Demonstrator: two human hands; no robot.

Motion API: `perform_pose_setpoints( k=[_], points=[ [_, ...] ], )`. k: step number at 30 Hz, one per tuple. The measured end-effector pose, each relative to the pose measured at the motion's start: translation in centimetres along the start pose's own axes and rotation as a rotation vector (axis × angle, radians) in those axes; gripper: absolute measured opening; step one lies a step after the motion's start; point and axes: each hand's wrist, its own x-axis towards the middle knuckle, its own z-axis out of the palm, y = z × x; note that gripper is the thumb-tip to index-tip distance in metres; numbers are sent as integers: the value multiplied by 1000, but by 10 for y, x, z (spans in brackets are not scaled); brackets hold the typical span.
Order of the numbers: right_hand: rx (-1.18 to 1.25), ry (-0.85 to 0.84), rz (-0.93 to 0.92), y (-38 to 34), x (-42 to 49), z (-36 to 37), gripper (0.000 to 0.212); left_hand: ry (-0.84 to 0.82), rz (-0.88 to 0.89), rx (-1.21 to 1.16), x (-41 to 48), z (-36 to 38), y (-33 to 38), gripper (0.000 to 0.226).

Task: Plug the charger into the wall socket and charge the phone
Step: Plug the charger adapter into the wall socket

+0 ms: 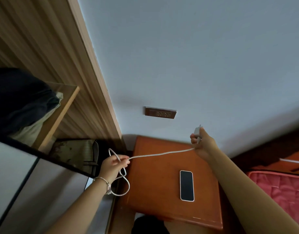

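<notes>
My right hand [201,144] grips a white charger plug [197,131], prongs pointing up, below and to the right of the brown wall socket [160,112] on the pale wall. The white cable [159,154] stretches left from it to my left hand [113,164], which pinches it; loose loops hang above and below that hand. A phone [186,185] with a dark screen and a white edge lies face up on the orange-brown nightstand [150,179], below the taut cable.
A wooden slatted panel [74,68] runs along the left of the wall. A shelf with dark and pale clothes [23,105] is at the left. A red quilted bed [280,188] lies to the right of the nightstand.
</notes>
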Motion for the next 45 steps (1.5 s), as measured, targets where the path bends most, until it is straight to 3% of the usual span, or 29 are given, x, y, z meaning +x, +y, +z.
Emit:
perform_pose_setpoints(
  k=[4, 7, 11, 20, 29, 45],
  points=[
    [-199, 21, -18, 4, 17, 1, 16, 8, -54, -4, 5, 4, -7, 14],
    [-316, -33, 11, 13, 29, 12, 29, 36, -110, -42, 7, 13, -11, 15],
    [-300, -83, 76, 26, 48, 21, 41, 63, -139, -87, 12, 22, -3, 16],
    [-357, -69, 112, 51, 78, 34, 45, 110, -154, -81, 15, 31, 8, 14],
    [-428, -158, 51, 45, 106, 60, 26, 150, -194, -166, 21, 29, 4, 9],
    [24, -255, 257, 48, 135, 68, 31, 135, -157, -163, 40, 47, 1, 8]
  ],
)
